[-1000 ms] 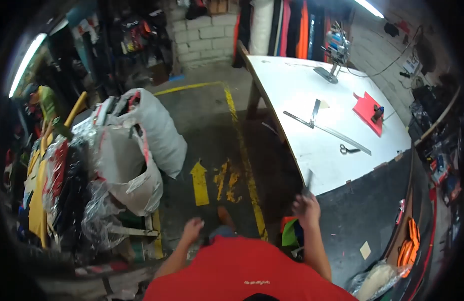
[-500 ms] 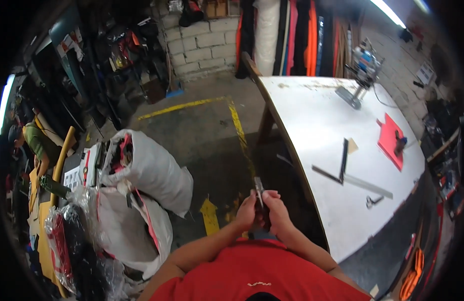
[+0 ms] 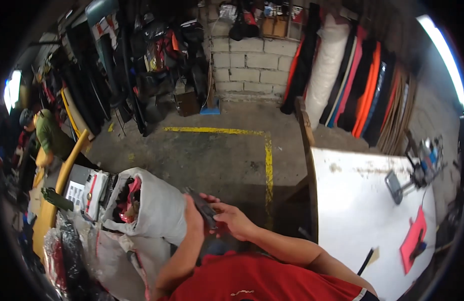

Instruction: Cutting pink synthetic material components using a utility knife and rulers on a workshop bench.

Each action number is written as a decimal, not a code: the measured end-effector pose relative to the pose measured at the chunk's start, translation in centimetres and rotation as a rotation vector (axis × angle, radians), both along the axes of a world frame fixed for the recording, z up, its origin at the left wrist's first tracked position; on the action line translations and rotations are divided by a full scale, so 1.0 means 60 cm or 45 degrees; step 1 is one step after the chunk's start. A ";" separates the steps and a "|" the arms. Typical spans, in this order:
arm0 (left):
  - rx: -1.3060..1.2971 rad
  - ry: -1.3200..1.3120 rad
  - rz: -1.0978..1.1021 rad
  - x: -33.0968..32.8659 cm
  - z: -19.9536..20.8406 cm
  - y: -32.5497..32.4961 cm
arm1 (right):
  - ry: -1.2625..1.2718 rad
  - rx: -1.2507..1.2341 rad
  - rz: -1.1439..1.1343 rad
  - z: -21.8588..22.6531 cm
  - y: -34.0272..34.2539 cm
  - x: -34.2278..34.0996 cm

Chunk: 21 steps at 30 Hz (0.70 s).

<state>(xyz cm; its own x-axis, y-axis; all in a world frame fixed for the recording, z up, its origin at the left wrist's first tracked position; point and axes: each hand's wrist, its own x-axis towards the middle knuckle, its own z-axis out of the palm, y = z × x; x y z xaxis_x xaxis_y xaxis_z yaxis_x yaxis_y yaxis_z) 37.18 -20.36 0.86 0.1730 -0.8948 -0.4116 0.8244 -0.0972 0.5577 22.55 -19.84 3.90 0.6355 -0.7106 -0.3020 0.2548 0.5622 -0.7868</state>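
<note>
At right, a white table point(image 3: 347, 210) bears a machine point(image 3: 426, 163) and a red sheet point(image 3: 411, 243). Beyond stand colourful rolls point(image 3: 368, 90) beside a block wall point(image 3: 247, 60). A yellow line point(image 3: 217, 130) marks the floor point(image 3: 202, 160). Left, a person in green point(image 3: 51, 133) stands beyond a white sack point(image 3: 159, 210).

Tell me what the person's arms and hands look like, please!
The left hand and right hand are bare, with no gloves. The forearms are bare too, and no watch shows. The person wears a red shirt with short sleeves; the right sleeve has a pale trim at its edge.

One handheld object point(image 3: 204, 209), two sacks point(image 3: 164, 213)
</note>
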 end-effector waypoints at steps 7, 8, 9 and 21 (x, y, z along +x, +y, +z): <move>-0.064 -0.433 0.169 0.016 -0.030 -0.315 | 0.492 -0.721 -0.098 -0.103 -0.313 0.057; -0.074 -0.421 0.159 0.019 -0.041 -0.372 | 0.506 -0.728 -0.108 -0.107 -0.364 0.055; -0.038 -0.415 0.098 0.024 -0.054 -0.427 | 0.452 -0.411 -0.051 -0.078 -0.410 0.053; -0.186 -0.487 -0.520 -0.101 0.005 -1.015 | -0.090 0.217 -0.427 -0.086 -0.908 -0.116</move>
<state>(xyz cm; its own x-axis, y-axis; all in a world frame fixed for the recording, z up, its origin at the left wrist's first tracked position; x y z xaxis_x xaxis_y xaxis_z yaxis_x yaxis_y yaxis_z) 31.12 -81.24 1.18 -0.0863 -0.9631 -0.2550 0.4735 -0.2648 0.8400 15.61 -74.34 -1.26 0.3996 -0.8260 -0.3976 0.4973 0.5597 -0.6629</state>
